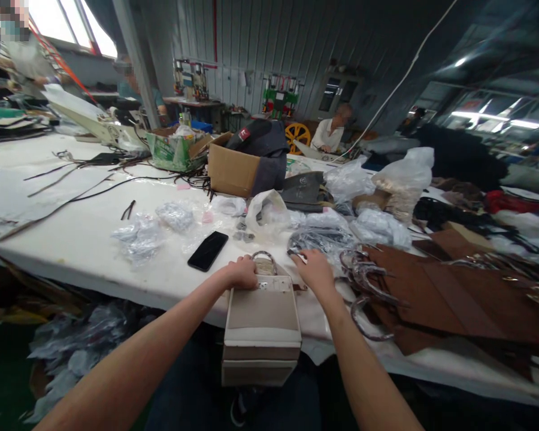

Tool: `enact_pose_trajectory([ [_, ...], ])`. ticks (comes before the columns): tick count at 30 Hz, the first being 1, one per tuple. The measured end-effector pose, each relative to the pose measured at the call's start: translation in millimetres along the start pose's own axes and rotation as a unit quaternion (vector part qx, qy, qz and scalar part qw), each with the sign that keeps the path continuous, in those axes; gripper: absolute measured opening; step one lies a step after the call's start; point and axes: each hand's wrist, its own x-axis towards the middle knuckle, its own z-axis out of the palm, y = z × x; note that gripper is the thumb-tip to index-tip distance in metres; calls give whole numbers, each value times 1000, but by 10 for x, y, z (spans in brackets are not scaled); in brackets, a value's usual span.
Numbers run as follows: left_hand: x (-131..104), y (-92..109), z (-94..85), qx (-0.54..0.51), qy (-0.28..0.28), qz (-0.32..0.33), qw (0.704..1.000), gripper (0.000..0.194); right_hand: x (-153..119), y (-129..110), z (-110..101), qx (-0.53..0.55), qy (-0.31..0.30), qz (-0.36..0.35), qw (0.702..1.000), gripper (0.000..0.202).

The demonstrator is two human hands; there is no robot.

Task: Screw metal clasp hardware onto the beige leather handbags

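A beige and white handbag (261,329) lies over the near edge of the white table (72,239), its base hanging toward me. My left hand (241,272) grips the bag's top edge at the left, beside a metal ring handle (264,258). My right hand (315,269) rests on the bag's top right corner, fingers curled toward a small part I cannot make out. Curved metal handles (363,281) lie just right of it on brown leather pieces (453,293).
A black phone (208,250) lies left of the bag, with clear plastic bags (139,236) and pliers (128,209) beyond. A cardboard box (231,170) and dark bags stand behind. Other people work at the far benches. Plastic scraps lie on the floor at left.
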Motion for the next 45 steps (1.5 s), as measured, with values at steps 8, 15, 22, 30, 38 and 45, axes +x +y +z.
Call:
enact_pose_trajectory([
  [8, 86, -80, 83, -25, 17, 10, 1000, 42, 233, 135, 285, 82, -12, -4, 997, 25],
  [15, 190, -247, 233, -73, 56, 34, 995, 44, -288, -464, -239, 604, 183, -4, 776, 33],
  [22, 202, -241, 269, -95, 67, 24, 993, 37, -516, -1074, -49, 678, 63, 31, 731, 59],
  [30, 254, -257, 369, -104, 89, 24, 990, 34, -508, -1138, 89, 610, 82, 9, 788, 41],
  [38, 205, -242, 332, -118, 83, 27, 989, 35, -462, -1188, 26, 616, 28, 22, 787, 53],
  [45, 165, -242, 318, -116, 83, 39, 989, 32, -561, -1263, 140, 563, 107, 33, 819, 61],
])
